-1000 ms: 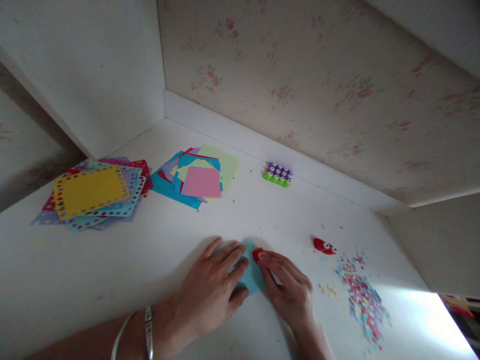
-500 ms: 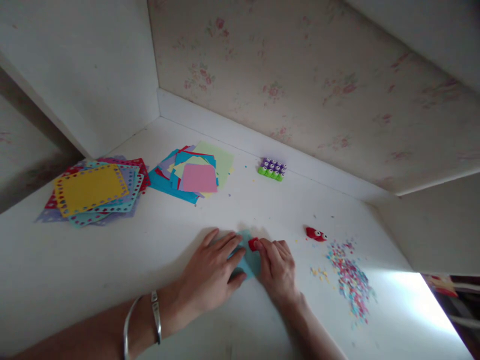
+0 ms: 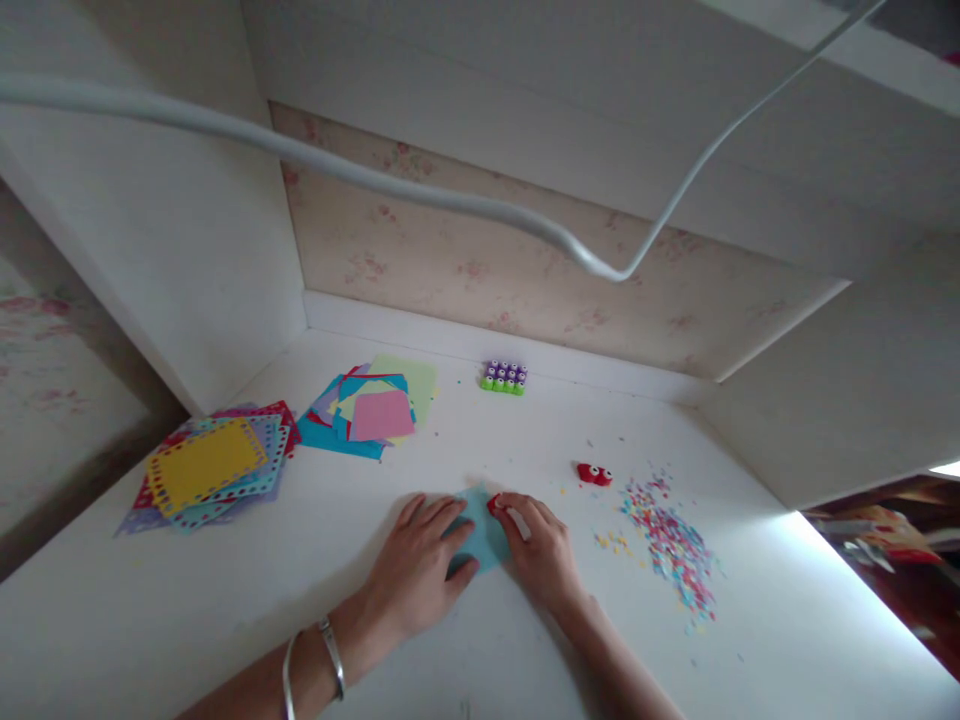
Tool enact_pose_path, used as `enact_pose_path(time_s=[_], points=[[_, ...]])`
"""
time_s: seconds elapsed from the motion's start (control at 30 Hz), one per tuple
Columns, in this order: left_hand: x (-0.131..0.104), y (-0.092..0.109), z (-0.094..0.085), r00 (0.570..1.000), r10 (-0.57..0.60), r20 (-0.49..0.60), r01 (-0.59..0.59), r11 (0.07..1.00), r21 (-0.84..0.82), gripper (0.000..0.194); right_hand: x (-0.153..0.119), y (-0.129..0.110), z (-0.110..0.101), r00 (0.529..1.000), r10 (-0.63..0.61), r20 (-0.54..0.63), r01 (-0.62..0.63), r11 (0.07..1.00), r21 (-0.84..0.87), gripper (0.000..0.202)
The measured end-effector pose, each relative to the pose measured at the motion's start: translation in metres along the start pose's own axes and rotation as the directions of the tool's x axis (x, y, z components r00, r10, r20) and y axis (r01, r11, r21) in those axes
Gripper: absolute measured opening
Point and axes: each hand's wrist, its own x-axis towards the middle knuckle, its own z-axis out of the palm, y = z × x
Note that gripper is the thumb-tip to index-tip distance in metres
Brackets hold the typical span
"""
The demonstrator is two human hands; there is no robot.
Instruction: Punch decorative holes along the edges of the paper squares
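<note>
Low in the frame's centre, our left hand (image 3: 420,565) lies flat, fingers spread, on a blue paper square (image 3: 480,535) on the white table (image 3: 150,620). Our right hand (image 3: 541,550) pinches a small red punch (image 3: 495,503) at the square's upper edge. Right of it — confetti (image 3: 667,545) and another red punch (image 3: 594,474). Farther up left, plain coloured sheets (image 3: 371,412) and punched sheets (image 3: 210,465).

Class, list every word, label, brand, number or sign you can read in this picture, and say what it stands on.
None: no readable text shows anywhere.
Blue paper under the left hand and right hand: plain.
Small red punch at the right fingertips: no label visible.
Paper stacks: plain.
Wallpaper: only faded flowers.
</note>
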Motion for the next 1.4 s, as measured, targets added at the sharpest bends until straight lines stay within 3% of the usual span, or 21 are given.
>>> enact_pose_path(time_s=[0.1,0.33,0.4,0.5,0.63,0.73,0.87,1.0,1.1,1.17,1.27,1.33,1.4], points=[[0.001,-0.001,0.001,1.0,0.001,0.001,-0.001,1.0,-0.013,0.03,-0.001,0.005,-0.007,0.997,0.072,-0.012,-0.071,0.996,0.051,0.017],[0.006,-0.003,0.002,0.998,-0.014,-0.054,0.012,0.999,-0.03,0.033,-0.004,0.011,-0.01,0.995,0.038,0.091,-0.042,0.998,0.046,0.029],[0.008,-0.007,0.005,0.996,-0.038,-0.083,0.033,0.997,-0.068,0.036,-0.003,0.008,-0.01,0.993,0.049,0.109,-0.059,0.994,0.091,0.028],[0.011,-0.014,0.007,0.986,-0.119,-0.114,0.094,0.975,-0.204,0.04,-0.003,-0.002,-0.012,0.994,-0.03,0.108,0.008,0.98,0.197,0.029],[0.015,-0.018,0.005,0.96,-0.279,-0.01,0.249,0.873,-0.419,0.039,-0.004,-0.018,-0.013,0.987,-0.132,0.092,0.099,0.949,0.299,0.034],[0.017,-0.019,0.002,0.94,-0.332,0.077,0.325,0.804,-0.497,0.036,-0.007,-0.023,-0.009,0.988,-0.145,0.046,0.126,0.948,0.291,0.037],[0.018,-0.017,-0.001,0.931,-0.339,0.132,0.355,0.765,-0.537,0.036,-0.01,-0.026,-0.003,0.994,-0.096,-0.048,0.104,0.964,0.244,0.039],[0.02,-0.014,-0.005,0.947,-0.285,0.146,0.317,0.779,-0.54,0.023,-0.01,-0.032,0.002,0.997,-0.052,-0.054,0.063,0.971,0.232,0.039],[0.02,-0.014,-0.004,0.951,-0.277,0.14,0.305,0.75,-0.587,0.023,-0.01,-0.034,0.008,0.993,0.114,-0.031,-0.101,0.956,0.277,0.03],[0.02,-0.014,-0.003,0.947,-0.29,0.142,0.314,0.727,-0.611,0.027,-0.009,-0.034,0.012,0.968,0.253,0.001,-0.235,0.898,0.371,0.025],[0.02,-0.015,-0.004,0.946,-0.285,0.154,0.317,0.712,-0.627,0.029,-0.007,-0.034,0.016,0.941,0.336,0.036,-0.313,0.829,0.463,0.022],[0.02,-0.015,-0.006,0.945,-0.283,0.162,0.319,0.707,-0.631,0.029,-0.006,-0.034,0.016,0.963,0.268,0.003,-0.244,0.871,0.426,0.022],[0.021,-0.014,-0.009,0.945,-0.277,0.174,0.323,0.702,-0.635,0.029,-0.006,-0.035,0.014,0.992,0.12,-0.041,-0.098,0.93,0.355,0.025]])
